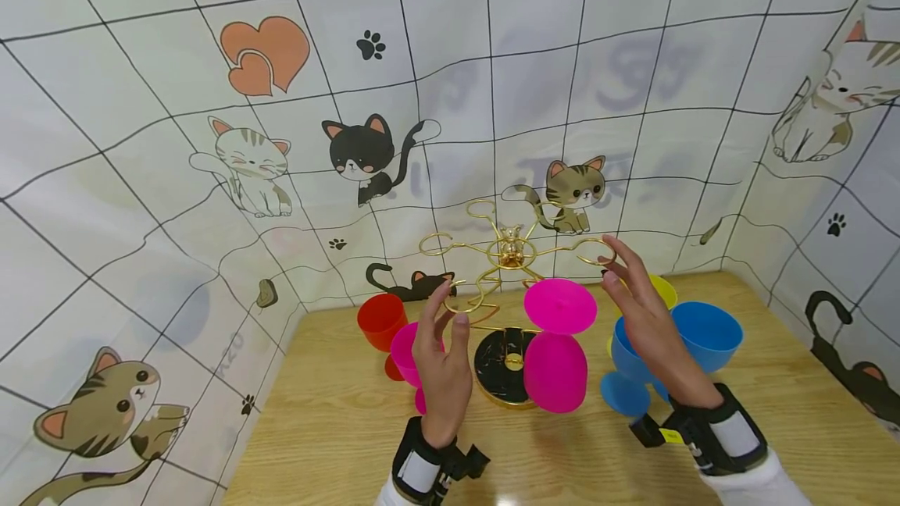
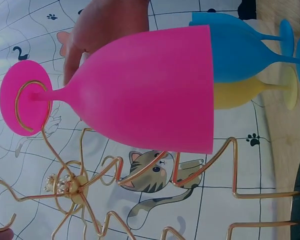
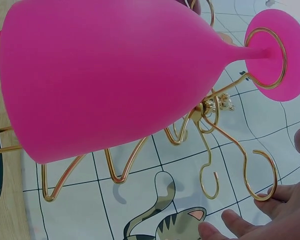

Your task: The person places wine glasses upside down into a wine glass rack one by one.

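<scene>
A gold wire goblet rack [image 1: 511,252] with a black round base [image 1: 501,365] stands on the table, its curled hooks spread around the top. One pink goblet [image 1: 555,373] hangs upside down by its foot from a front hook. With the thumb and fingers apart, my left hand [image 1: 444,369] has its fingertips at the front left hook [image 1: 466,309]. On the other side, the fingertips of my right hand [image 1: 643,318] touch the right hook [image 3: 275,175]; that thumb stays away from the wire. No goblet is in either hand.
Left of the rack stand a red goblet [image 1: 382,322] and another pink goblet [image 1: 404,350], partly behind my left hand. Two blue goblets [image 1: 706,334] and a yellow goblet [image 1: 664,289] stand at the right, partly hidden by my right hand. A cat-print sheet [image 1: 457,84] hangs behind.
</scene>
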The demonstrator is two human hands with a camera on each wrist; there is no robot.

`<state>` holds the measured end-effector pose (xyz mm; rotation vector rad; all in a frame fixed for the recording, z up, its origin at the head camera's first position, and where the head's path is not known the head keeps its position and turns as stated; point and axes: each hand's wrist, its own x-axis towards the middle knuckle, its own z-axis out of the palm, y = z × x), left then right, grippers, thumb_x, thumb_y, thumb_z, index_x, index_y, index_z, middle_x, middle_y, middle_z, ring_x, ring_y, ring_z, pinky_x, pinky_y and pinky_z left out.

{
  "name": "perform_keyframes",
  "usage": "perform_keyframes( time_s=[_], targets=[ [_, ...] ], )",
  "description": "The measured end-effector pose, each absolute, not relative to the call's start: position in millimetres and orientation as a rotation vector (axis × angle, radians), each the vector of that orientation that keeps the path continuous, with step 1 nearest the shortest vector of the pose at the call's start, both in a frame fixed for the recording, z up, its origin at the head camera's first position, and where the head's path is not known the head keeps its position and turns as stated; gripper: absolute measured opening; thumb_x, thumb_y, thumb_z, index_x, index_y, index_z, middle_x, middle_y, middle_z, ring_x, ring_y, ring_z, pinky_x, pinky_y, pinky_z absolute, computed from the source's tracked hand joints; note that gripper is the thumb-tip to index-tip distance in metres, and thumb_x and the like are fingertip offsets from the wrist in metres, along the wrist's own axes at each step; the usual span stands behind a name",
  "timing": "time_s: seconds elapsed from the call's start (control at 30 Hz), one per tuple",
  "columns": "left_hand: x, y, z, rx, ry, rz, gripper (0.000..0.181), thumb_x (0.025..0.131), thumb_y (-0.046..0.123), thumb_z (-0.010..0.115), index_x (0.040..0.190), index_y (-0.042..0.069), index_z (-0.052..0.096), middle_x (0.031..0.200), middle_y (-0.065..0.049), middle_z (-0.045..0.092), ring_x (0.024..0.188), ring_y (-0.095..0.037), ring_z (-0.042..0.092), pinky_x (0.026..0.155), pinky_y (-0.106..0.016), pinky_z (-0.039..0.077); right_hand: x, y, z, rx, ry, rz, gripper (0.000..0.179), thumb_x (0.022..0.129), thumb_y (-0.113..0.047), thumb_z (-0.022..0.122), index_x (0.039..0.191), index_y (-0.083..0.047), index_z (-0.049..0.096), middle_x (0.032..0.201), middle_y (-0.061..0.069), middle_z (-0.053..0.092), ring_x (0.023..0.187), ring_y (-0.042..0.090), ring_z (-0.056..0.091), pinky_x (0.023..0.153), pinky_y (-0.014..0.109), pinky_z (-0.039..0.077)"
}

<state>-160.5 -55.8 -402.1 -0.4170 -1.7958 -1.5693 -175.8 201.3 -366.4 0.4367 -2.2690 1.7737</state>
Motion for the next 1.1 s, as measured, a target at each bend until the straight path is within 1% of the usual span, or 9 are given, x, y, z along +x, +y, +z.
perform_keyframes(
  time_s=[0.1,0.27,0.43,0.6,0.7,0.77,0.9,1.0,1.1],
  targets=[
    [-163,-57,-400,-0.401,-1.807,-1.577,0.045,0.096,0.007,0.059,0.140,0.011,0.051,0.143,0.000,0.055,0.132,-0.018,0.050,0.106,-0.039,0.049,-173,201,-367,0.425,-2.274,1.762,0.058,0.106,-0.031,0.040,0.157,-0.034,0.013,0.160,0.016,0.021,0.146,0.043,0.017,0.106,0.079,0.018],
    [-170,-62,-398,-0.370,-1.818,-1.577,0.043,0.098,0.008,0.057,0.140,0.012,0.052,0.140,-0.005,0.057,0.131,-0.019,0.053,0.104,-0.040,0.051,-169,200,-367,0.415,-2.290,1.720,0.058,0.106,-0.030,0.040,0.157,-0.037,0.014,0.160,0.014,0.021,0.146,0.042,0.017,0.105,0.079,0.022],
    [-177,-66,-397,-0.354,-1.820,-1.613,0.042,0.100,0.011,0.054,0.142,0.016,0.051,0.139,-0.010,0.058,0.131,-0.020,0.053,0.105,-0.038,0.050,-162,196,-368,0.415,-2.291,1.703,0.058,0.106,-0.029,0.039,0.158,-0.032,0.014,0.159,0.015,0.022,0.146,0.043,0.019,0.104,0.078,0.024],
    [-182,-71,-396,-0.342,-1.851,-1.617,0.043,0.101,0.011,0.051,0.144,0.016,0.049,0.141,-0.008,0.056,0.133,-0.020,0.051,0.105,-0.041,0.049,-155,193,-370,0.431,-2.275,1.676,0.058,0.106,-0.023,0.039,0.158,-0.030,0.014,0.158,0.013,0.025,0.145,0.040,0.021,0.103,0.076,0.028],
    [-186,-73,-395,-0.336,-1.868,-1.618,0.043,0.103,0.012,0.049,0.145,0.014,0.047,0.141,-0.009,0.056,0.133,-0.020,0.051,0.105,-0.044,0.049,-151,191,-371,0.445,-2.262,1.648,0.058,0.106,-0.018,0.038,0.158,-0.031,0.015,0.157,0.010,0.025,0.144,0.036,0.023,0.103,0.068,0.031],
    [-188,-75,-394,-0.323,-1.877,-1.621,0.042,0.103,0.017,0.049,0.146,0.016,0.047,0.142,-0.007,0.056,0.132,-0.020,0.051,0.105,-0.042,0.049,-148,190,-372,0.449,-2.260,1.635,0.058,0.106,-0.016,0.038,0.157,-0.031,0.016,0.159,0.007,0.024,0.144,0.035,0.024,0.102,0.064,0.033],
    [-192,-79,-393,-0.306,-1.890,-1.624,0.042,0.104,0.021,0.048,0.146,0.019,0.046,0.143,-0.007,0.056,0.131,-0.020,0.053,0.106,-0.043,0.048,-141,187,-373,0.446,-2.275,1.596,0.060,0.105,-0.015,0.039,0.157,-0.032,0.016,0.160,0.004,0.023,0.143,0.033,0.027,0.103,0.041,0.039],
    [-194,-83,-392,-0.305,-1.898,-1.652,0.042,0.104,0.022,0.048,0.146,0.020,0.046,0.143,-0.006,0.056,0.128,-0.021,0.055,0.108,-0.045,0.046,-137,185,-374,0.454,-2.284,1.569,0.060,0.105,-0.014,0.039,0.157,-0.033,0.016,0.159,0.002,0.024,0.142,0.024,0.029,0.098,0.020,0.037],
    [-197,-85,-389,-0.306,-1.908,-1.680,0.042,0.104,0.023,0.048,0.146,0.021,0.046,0.143,-0.003,0.056,0.126,-0.020,0.057,0.109,-0.042,0.046,-134,185,-378,0.482,-2.270,1.575,0.062,0.105,-0.012,0.039,0.157,-0.032,0.015,0.161,0.001,0.021,0.141,0.016,0.028,0.099,0.010,0.035]
  ],
)
